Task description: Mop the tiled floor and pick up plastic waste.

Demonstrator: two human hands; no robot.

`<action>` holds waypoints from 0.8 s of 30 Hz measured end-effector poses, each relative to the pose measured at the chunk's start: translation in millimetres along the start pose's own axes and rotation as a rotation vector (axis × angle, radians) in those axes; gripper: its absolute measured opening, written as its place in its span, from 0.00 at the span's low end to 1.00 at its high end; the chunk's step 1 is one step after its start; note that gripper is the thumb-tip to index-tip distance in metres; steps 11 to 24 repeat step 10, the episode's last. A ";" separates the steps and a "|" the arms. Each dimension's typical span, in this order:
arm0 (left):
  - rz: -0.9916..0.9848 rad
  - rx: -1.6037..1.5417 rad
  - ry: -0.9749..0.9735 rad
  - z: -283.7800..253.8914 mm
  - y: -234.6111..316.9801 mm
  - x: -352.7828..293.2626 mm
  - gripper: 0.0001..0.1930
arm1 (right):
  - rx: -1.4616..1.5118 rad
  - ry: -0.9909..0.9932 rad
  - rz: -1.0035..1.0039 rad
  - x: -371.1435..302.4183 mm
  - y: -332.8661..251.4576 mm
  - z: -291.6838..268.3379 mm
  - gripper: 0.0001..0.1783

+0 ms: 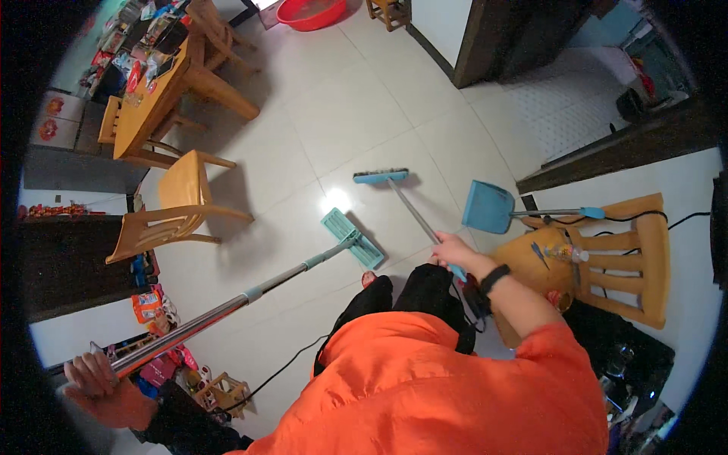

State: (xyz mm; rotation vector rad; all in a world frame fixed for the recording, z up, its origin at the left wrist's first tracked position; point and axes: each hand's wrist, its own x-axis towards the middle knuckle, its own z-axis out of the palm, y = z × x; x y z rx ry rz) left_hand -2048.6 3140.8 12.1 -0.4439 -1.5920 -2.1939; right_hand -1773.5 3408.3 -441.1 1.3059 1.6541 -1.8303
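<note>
At the lower left, my left hand [106, 390] is closed round the upper end of a flat mop's metal pole [205, 315]. Its pale green rectangular head [353, 238] lies on the floor in front of my feet. My right hand [457, 254] grips a broom by the blue end of its thin grey handle [413, 206]. The broom's blue head with dark bristles [381, 176] rests on the tiles just beyond the mop head. To the right of the broom is a blue dustpan [488, 207], its handle reaching over toward a wooden chair; what supports it is unclear.
That wooden chair [656, 258] on the right bears a clear bottle [569, 253]. Another chair [182, 186] and a cluttered wooden table [155, 102] stand left. A red basin [311, 14] lies far ahead. A black cable [284, 369] crosses the floor at lower left.
</note>
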 end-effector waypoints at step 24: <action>-0.074 -0.055 -0.307 -19.9 15.1 0.1 0.13 | -0.551 -0.148 -0.098 69.0 26.5 5.8 0.29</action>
